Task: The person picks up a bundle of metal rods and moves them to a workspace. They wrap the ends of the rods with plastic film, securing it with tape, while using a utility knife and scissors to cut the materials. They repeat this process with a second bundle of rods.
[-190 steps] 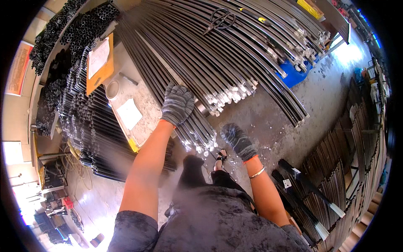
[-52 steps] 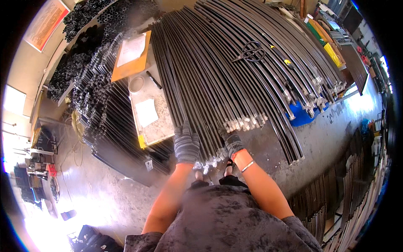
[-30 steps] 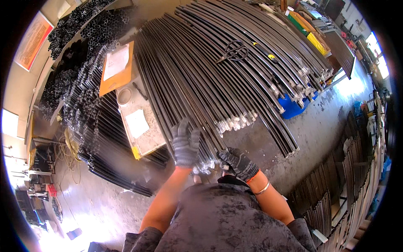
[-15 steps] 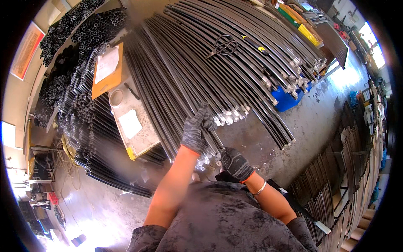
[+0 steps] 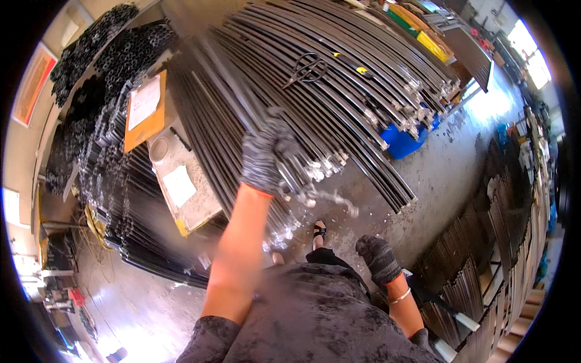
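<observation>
My left hand (image 5: 266,151), in a grey knit glove with an orange cuff, is wrapped round a dark metal tube (image 5: 239,100), blurred by motion. The tube slants above the row of dark tubes (image 5: 284,103) lying side by side. Clear plastic film (image 5: 330,196) hangs off the near end below this hand. Away from the tubes, on the right by my body, my right hand (image 5: 378,260) is gloved too, its fingers curled closed. Whatever it may hold is hidden.
Black-handled scissors (image 5: 308,68) and a yellow-and-black cutter (image 5: 352,65) rest on the tubes. At left lie an orange clipboard (image 5: 158,118), a tape roll (image 5: 158,149) and a paper (image 5: 180,186). A blue container (image 5: 402,142) stands under the right tubes. More tubes (image 5: 451,290) lean at right.
My left hand has moved up and left with the tube, whose near end has lifted. My right hand has left the tube's end and moved down to the right.
</observation>
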`<state>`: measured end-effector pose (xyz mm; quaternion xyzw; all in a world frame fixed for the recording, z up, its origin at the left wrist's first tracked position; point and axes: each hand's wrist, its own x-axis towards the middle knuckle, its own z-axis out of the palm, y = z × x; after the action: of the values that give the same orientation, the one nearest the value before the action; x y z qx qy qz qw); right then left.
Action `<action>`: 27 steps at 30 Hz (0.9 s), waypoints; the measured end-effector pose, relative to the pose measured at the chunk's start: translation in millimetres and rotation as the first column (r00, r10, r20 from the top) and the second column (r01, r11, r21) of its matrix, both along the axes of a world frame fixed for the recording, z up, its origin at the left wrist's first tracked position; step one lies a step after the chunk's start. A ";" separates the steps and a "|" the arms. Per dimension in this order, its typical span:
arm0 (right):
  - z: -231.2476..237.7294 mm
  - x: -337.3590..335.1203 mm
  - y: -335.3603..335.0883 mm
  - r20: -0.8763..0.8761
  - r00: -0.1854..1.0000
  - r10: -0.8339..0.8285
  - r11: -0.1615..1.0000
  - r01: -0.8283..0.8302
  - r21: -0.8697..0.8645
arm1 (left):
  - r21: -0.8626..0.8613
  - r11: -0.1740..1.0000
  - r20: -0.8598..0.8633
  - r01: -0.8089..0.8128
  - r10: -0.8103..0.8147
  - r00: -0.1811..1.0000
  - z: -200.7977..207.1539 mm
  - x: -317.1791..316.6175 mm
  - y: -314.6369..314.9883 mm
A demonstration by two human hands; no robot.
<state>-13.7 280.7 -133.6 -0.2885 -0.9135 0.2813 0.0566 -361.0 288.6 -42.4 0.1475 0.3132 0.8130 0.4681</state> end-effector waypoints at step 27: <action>48.3 -113.2 -1.1 -0.498 0.730 -0.468 0.681 -0.062 -0.730 | -0.018 1.000 -0.086 0.013 -0.015 0.996 5.8 49.1 -28.8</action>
<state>-126.9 279.7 -85.3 -0.2779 -0.6137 0.6801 0.2892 -312.0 259.8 -36.6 0.1804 0.3392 0.7998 0.4612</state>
